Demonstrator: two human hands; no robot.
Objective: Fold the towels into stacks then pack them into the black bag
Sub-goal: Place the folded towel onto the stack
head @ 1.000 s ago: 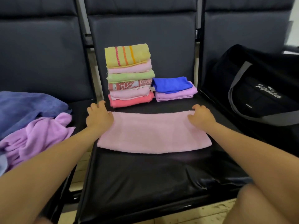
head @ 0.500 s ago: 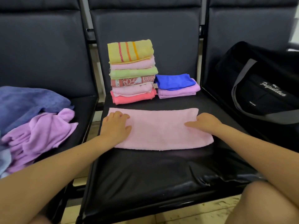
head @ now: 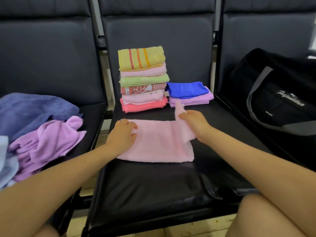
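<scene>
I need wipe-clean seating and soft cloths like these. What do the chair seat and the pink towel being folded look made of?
Chair seat: probably vinyl or faux leather, a smooth black skin with glossy highlights and creases. Pink towel: probably cotton terry, matte and faintly nubbly, bending limply where the right hand lifts its end.

Right hand lifts pink towel end; left hand presses flat.

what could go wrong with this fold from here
The right hand is lifting one end of the pale pink towel; if the left hand eases off, the cloth may slide and fold crooked. The tall stack of folded towels behind already looks uneven, so adding another could tip it.
</scene>
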